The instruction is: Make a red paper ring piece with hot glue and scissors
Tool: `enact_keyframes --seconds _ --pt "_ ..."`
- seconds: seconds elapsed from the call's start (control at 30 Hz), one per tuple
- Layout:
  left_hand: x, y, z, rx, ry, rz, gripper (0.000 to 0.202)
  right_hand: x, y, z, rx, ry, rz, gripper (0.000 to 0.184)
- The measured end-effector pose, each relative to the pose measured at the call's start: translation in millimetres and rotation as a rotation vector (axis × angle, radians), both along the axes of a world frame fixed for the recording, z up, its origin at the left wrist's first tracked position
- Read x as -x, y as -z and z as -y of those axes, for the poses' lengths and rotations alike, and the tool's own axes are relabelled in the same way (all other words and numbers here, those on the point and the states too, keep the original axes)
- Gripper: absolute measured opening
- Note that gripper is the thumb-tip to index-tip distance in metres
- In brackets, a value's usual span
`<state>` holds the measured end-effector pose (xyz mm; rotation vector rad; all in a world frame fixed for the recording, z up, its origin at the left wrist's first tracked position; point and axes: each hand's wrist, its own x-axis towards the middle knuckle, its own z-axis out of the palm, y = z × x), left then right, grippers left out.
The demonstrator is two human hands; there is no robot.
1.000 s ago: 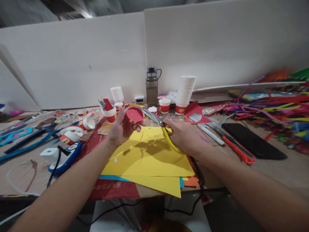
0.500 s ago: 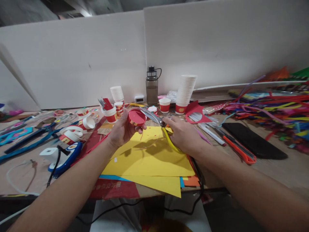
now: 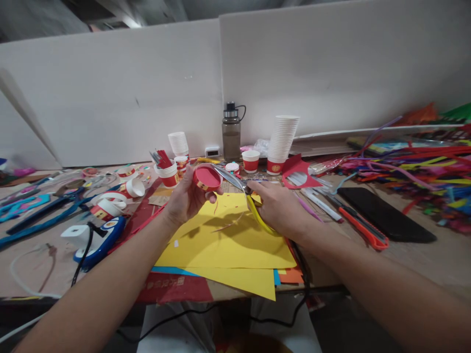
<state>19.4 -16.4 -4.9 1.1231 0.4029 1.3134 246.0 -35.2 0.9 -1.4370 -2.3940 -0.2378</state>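
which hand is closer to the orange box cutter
Right. The right hand, gripping the scissors, sits just left of the orange box cutter; the left hand, holding the red cup, is farther left, beyond the scissors.

Cluttered craft table [image 3: 434, 260]: yellow paper [image 3: 228, 245] at centre; bottle [image 3: 231, 132] at 12 o'clock; cup stack [image 3: 283, 139] at 1 o'clock; pipe cleaners [image 3: 415, 169] heaped at 2 o'clock; phone [image 3: 386, 214], orange knife [image 3: 364, 228] at 3 o'clock; cut cups [image 3: 110, 203] at 10 o'clock.
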Motion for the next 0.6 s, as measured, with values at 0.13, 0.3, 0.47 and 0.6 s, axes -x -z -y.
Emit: enact_keyframes --seconds 0.13,0.3,0.47,0.6 --pt "0.7 -2.0 0.0 -0.003 -0.009 -0.006 0.045 -0.3 1.2 -0.9 0.008 -0.006 -0.006 0.042" --pt "1.4 -5.3 0.9 0.035 -0.014 -0.033 0.05 0.5 1.4 -1.0 -0.002 0.012 -0.002 0.043" --pt "-0.7 -2.8 2.2 0.073 0.003 -0.054 0.052 1.5 1.3 -0.7 -0.012 0.057 0.03 0.044" --pt "0.2 -2.1 1.9 0.099 0.001 -0.063 0.052 0.4 0.4 -0.5 -0.003 0.031 0.032 0.042"
